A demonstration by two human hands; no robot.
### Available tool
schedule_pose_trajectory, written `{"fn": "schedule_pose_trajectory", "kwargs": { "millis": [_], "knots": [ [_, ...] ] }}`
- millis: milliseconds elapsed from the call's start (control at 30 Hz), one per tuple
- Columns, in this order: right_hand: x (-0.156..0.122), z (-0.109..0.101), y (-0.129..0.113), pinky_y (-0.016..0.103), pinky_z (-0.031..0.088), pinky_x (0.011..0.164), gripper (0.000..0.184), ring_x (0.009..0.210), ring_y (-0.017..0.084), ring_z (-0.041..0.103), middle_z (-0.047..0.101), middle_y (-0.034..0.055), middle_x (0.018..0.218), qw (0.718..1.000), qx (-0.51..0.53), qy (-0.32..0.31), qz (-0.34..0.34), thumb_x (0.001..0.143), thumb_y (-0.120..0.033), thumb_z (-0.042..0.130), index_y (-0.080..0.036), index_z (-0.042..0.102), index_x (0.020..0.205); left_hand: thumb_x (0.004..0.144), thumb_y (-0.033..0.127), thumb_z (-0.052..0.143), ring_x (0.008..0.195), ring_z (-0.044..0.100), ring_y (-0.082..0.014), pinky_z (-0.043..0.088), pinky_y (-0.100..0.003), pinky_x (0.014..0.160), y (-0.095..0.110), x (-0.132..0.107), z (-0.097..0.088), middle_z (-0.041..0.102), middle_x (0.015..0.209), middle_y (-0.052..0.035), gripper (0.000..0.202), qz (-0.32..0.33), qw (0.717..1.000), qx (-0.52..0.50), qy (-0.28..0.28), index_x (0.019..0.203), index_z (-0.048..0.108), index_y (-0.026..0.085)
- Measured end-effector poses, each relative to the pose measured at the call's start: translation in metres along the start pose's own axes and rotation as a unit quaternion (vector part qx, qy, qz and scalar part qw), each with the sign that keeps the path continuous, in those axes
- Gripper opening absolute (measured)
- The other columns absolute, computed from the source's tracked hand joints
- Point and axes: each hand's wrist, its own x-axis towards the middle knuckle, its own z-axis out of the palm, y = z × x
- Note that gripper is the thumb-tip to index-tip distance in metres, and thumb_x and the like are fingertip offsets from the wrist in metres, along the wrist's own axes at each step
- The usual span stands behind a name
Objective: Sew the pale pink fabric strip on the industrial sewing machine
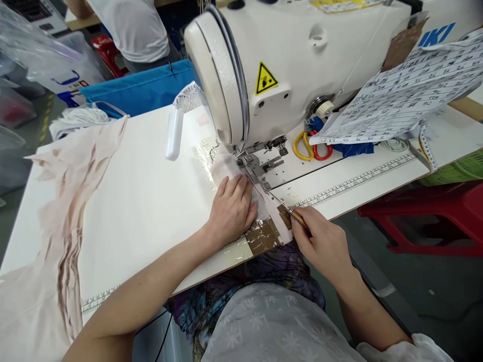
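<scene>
My left hand (233,207) lies flat, fingers stretched out, pressing a pale pink strip of fabric (226,168) onto the white table just left of the presser foot (253,168) of the white sewing machine (287,65). My right hand (320,241) is closed in a pinch on a thin wooden-handled awl (292,213). Its metal tip points up-left toward the presser foot along the fabric edge. Brown tape (264,237) is stuck to the table edge between the two hands.
A long pinkish fabric piece (71,201) drapes over the table's left side. Yellow and red scissors (311,148) lie behind the needle area, under a printed sheet (407,95). A red stool (426,216) stands at right. Another person in white (132,25) sits at the back left.
</scene>
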Motion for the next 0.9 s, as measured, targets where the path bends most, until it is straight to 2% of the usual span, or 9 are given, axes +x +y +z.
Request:
{"fn": "schedule_pose_trajectory", "kwargs": {
  "millis": [333,900],
  "knots": [
    [0.0006,0.0017,0.0038,0.026,0.045,0.055,0.017,0.068,0.017,0.067,0.071,0.0043,0.086,1.0,0.014,0.01,0.012,0.097,-0.019,0.048,-0.015,0.063,0.102,0.097,0.024,0.041,0.133,0.047,-0.0322,0.035,-0.048,0.114,-0.0013,-0.0005,-0.0007,0.055,0.14,-0.0194,0.044,0.009,1.0,-0.001,-0.014,0.133,0.055,0.002],
    [0.0002,0.0006,0.0055,0.027,0.048,0.055,0.017,0.07,0.019,0.069,0.073,0.0076,0.091,0.999,0.022,0.013,0.02,0.098,-0.022,0.048,-0.016,0.063,0.103,0.098,0.027,0.039,0.133,0.046,-0.031,0.035,-0.046,0.115,0.0011,-0.0021,-0.0012,0.054,0.14,-0.0194,0.046,0.005,1.0,-0.01,-0.012,0.134,0.054,0.003]
  ]
}}
